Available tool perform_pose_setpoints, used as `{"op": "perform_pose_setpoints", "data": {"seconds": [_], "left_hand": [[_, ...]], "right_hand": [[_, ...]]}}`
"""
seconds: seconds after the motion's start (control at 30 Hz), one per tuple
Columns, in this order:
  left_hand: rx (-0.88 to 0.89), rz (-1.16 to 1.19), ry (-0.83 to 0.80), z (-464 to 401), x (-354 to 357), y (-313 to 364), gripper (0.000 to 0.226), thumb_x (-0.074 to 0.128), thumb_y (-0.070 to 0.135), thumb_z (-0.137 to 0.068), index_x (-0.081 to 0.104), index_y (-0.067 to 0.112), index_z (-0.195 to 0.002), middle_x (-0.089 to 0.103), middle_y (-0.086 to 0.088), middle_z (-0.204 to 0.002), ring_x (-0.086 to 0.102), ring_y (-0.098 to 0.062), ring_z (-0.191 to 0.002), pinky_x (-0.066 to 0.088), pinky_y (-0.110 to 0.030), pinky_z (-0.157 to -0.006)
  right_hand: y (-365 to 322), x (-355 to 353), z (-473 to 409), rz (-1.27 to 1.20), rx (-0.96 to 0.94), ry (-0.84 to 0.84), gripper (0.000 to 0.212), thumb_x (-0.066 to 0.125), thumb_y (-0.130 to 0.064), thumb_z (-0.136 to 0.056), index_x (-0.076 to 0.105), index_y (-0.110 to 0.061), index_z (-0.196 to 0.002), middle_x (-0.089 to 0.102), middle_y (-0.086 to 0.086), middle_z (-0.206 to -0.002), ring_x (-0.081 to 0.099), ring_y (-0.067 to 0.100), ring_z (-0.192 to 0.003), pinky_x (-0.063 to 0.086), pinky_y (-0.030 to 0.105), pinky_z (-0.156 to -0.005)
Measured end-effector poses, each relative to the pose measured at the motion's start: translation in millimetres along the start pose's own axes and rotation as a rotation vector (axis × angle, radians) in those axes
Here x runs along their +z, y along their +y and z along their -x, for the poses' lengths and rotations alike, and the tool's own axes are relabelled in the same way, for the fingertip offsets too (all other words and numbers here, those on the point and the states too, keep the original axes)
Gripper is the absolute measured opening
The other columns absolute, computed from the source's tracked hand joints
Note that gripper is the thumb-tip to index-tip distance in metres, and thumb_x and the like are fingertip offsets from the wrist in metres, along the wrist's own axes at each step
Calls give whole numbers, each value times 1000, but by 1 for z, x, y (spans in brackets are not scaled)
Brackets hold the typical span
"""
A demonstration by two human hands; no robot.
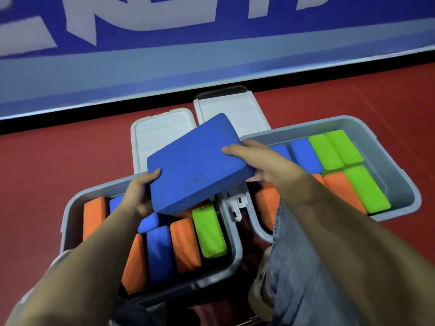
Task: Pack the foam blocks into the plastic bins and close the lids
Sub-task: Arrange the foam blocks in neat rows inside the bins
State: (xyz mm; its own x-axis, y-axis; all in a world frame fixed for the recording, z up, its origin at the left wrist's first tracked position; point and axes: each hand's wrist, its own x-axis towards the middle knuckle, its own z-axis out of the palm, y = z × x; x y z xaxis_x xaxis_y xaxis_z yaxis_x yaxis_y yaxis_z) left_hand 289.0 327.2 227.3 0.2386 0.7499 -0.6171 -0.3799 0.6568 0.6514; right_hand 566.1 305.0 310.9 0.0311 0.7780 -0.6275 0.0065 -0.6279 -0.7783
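I hold a large blue foam block [195, 163] in both hands, tilted, above the gap between two grey plastic bins. My left hand [138, 191] grips its near-left corner and my right hand [256, 161] grips its right edge. The left bin [70, 205] holds orange, blue and green blocks standing on edge, such as a green block [209, 231]. In the right bin [400, 170] more blue, green and orange blocks stand in rows. Two white lids [155, 137] [237, 111] lie flat behind the bins.
The bins stand on a red floor [58, 161]. A blue padded wall with white lettering [164, 55] runs along the back, with a black strip at its base. My denim-clad knee [306, 267] is between the bins at the front.
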Motion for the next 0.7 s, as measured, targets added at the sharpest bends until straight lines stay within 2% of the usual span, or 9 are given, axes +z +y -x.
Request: {"op": "perform_pose_setpoints", "data": {"seconds": [0.07, 0.17, 0.2, 0.27, 0.33, 0.4, 0.47, 0.57, 0.7], "left_hand": [[34, 46, 64, -10, 5, -3, 32, 51, 34, -93, 66, 14, -112, 73, -3, -104, 72, -21, -89, 58, -35, -78], [97, -80, 262, -44, 9, -15, 48, 35, 48, -99, 65, 13, -114, 71, -7, -105, 67, -22, -90, 51, -35, -80], [107, -316, 374, -59, 6, -21, 49, 34, 44, -100, 61, 8, -118, 68, -13, -108, 64, -26, -92, 47, -36, -78], [143, -1046, 519, -86, -7, -33, 42, 47, 35, -97, 56, 2, -121, 61, -22, -121, 59, -32, -105, 44, -38, -85], [166, -1611, 340, -103, -16, -48, 59, 65, 36, -86, 47, 6, -134, 53, -16, -134, 52, -30, -122, 40, -37, -99], [108, -1912, 89, -114, -15, -63, 85, 69, 54, -75, 35, 18, -145, 42, -7, -144, 43, -27, -131, 38, -38, -106], [74, -2059, -14, -125, -13, -75, 98, 67, 60, -73, 19, 23, -151, 25, -6, -152, 31, -28, -139, 29, -40, -112], [57, -2145, 88, -139, -15, -69, 103, 69, 48, -75, 2, 32, -152, 10, -1, -157, 17, -25, -144, 22, -42, -114], [-1, -2179, 160, -146, -32, -52, 104, 70, 52, -74, -4, 48, -148, 20, -3, -153, 26, -29, -138, 29, -42, -111]], "right_hand": [[-1, 2, 2, 153, -74, -6, 48, 69, -38, -80, 45, -23, -119, 58, -11, -103, 60, 8, -87, 51, 25, -63], [-3, 5, -1, 242, -303, 131, 73, 71, -39, -76, 32, -31, -137, 54, -6, -120, 56, 16, -109, 51, 35, -89], [-3, 4, -3, 305, -377, 193, 83, 71, -41, -73, 26, -34, -143, 50, -4, -125, 52, 18, -116, 48, 36, -95], [-6, -1, -6, 460, -474, 300, 93, 72, -43, -72, 17, -37, -147, 43, -1, -126, 44, 21, -122, 43, 34, -98], [-8, -8, -11, 531, -498, 354, 95, 72, -45, -72, 16, -37, -148, 41, 0, -123, 42, 22, -122, 41, 32, -96], [-10, -15, -19, 537, -499, 372, 95, 72, -46, -72, 18, -37, -148, 43, 0, -123, 42, 22, -122, 40, 31, -98], [-9, -19, -26, 567, -509, 393, 95, 73, -46, -71, 18, -36, -149, 44, 2, -122, 42, 22, -121, 39, 31, -99], [-7, -19, -31, 669, -519, 415, 95, 72, -46, -72, 17, -37, -149, 43, 3, -120, 40, 24, -116, 38, 31, -96], [-3, -16, -33, 791, -501, 382, 93, 69, -48, -74, 15, -39, -148, 42, -1, -121, 36, 21, -115, 41, 34, -94]]}}
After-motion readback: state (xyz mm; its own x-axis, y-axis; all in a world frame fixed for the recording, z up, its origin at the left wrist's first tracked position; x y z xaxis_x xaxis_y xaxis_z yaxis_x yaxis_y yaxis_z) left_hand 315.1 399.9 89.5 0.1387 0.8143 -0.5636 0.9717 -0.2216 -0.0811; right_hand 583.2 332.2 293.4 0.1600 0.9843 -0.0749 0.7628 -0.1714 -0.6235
